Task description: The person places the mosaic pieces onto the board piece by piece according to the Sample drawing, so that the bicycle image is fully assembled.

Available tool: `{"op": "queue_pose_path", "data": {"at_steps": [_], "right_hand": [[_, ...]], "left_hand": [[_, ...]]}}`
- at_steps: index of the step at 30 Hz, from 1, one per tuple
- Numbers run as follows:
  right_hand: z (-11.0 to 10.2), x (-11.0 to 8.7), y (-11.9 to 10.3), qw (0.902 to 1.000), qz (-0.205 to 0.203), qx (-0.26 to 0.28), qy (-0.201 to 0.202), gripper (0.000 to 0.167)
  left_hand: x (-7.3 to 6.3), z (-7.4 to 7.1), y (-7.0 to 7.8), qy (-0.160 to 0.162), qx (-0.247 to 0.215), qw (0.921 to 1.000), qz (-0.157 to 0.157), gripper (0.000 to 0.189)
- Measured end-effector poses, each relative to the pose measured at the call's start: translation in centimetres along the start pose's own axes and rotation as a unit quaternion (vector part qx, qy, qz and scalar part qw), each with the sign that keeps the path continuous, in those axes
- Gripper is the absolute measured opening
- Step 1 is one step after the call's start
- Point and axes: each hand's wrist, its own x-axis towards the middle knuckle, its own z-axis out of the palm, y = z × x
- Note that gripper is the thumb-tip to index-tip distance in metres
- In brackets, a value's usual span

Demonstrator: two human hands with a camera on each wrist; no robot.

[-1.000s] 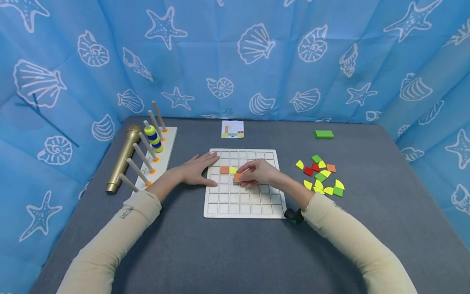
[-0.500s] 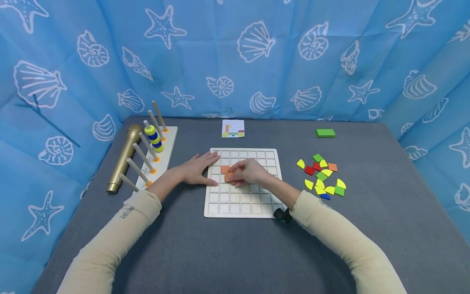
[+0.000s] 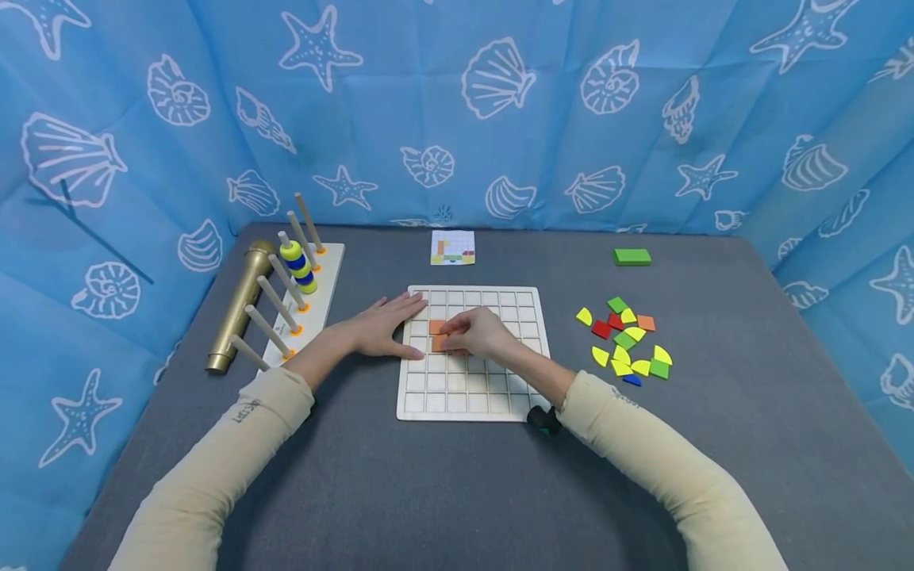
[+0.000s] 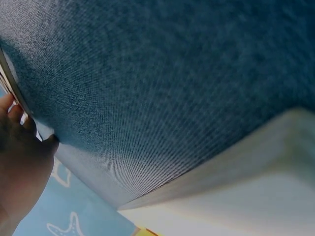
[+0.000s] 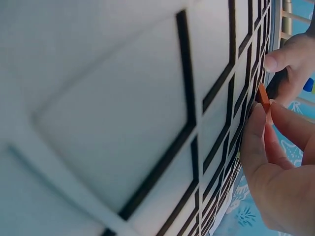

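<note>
A white grid board (image 3: 457,403) lies on the table. My left hand (image 3: 377,328) rests on its left edge with spread, straight fingers. Between thumb and fingers, my right hand (image 3: 480,333) pinches an orange square tile (image 3: 438,344) low over the grid; in the right wrist view this orange tile (image 5: 263,97) stands tilted at the fingertips. Another orange tile (image 3: 435,326) lies in the cell just behind it. The yellow piece beside that one is covered by my right hand in the head view.
Several yellow, red, green, orange and blue pieces (image 3: 623,349) lie loose to the right. A green block (image 3: 631,257) and a pattern card (image 3: 453,247) are farther back. At left stand a peg rack (image 3: 324,285) with rings and a gold microphone (image 3: 241,309).
My right hand has moved left across the board with the orange tile, bringing it in front of the other orange tile. My left hand has stayed in place.
</note>
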Motion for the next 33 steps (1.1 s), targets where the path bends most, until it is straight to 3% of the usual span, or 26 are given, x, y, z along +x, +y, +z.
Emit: {"op": "queue_pose_path", "data": {"at_steps": [8, 18, 23, 28, 33], "right_hand": [[0.1, -0.4, -0.2, 0.9997, -0.004, 0.026, -0.002, 0.017], [0.0, -0.2, -0.2, 0.9998, 0.001, 0.014, -0.013, 0.016], [-0.8, -0.1, 0.2, 0.9959, 0.004, 0.068, -0.059, 0.022], [-2.1, -0.4, 0.8, 0.9824, 0.018, 0.138, -0.125, 0.031], [-3.8, -0.9, 1.6, 0.9684, 0.02, 0.185, -0.165, 0.039]], "left_hand": [[0.0, 0.1, 0.0, 0.006, -0.005, 1.0, 0.006, 0.099], [-0.2, -0.1, 0.2, 0.008, -0.005, 0.9999, 0.004, 0.098], [-0.1, -0.1, 0.0, 0.013, -0.003, 0.9999, 0.007, 0.099], [0.0, -0.1, 0.1, 0.008, -0.001, 0.9999, 0.007, 0.1], [-0.1, -0.1, 0.3, 0.01, -0.005, 0.9999, 0.008, 0.099]]}}
